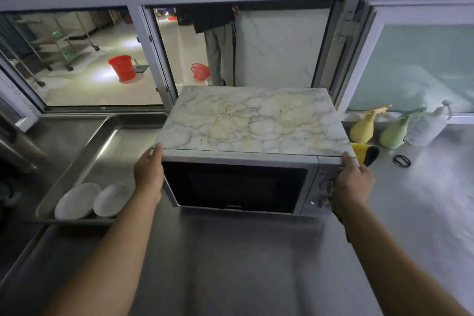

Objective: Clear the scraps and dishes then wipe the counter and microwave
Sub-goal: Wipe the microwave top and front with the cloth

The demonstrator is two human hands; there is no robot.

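Nearest me is the bare steel counter (230,251), my two forearms reaching across it; my left hand (149,172) grips the microwave (238,182) at its left front corner, thumb up on the top edge and the remaining fingers wrapped out of sight round the side; my right hand (352,181) clamps the right front corner the same way, thumb on top, palm over the control knobs; the microwave stands on the counter, door closed, its marble-patterned top (254,118) stained yellowish with small orange and green specks; to my left two white plates (77,200) lie side by side at the near end of a steel sink basin (123,136); just right of the microwave I see a yellow cloth (363,152), then a yellow spray bottle (365,126), a green one (395,133) and a clear one (427,128) along the wall; beyond the window stand a red bucket (122,67), a red basket (200,70) and a person's legs (219,54).
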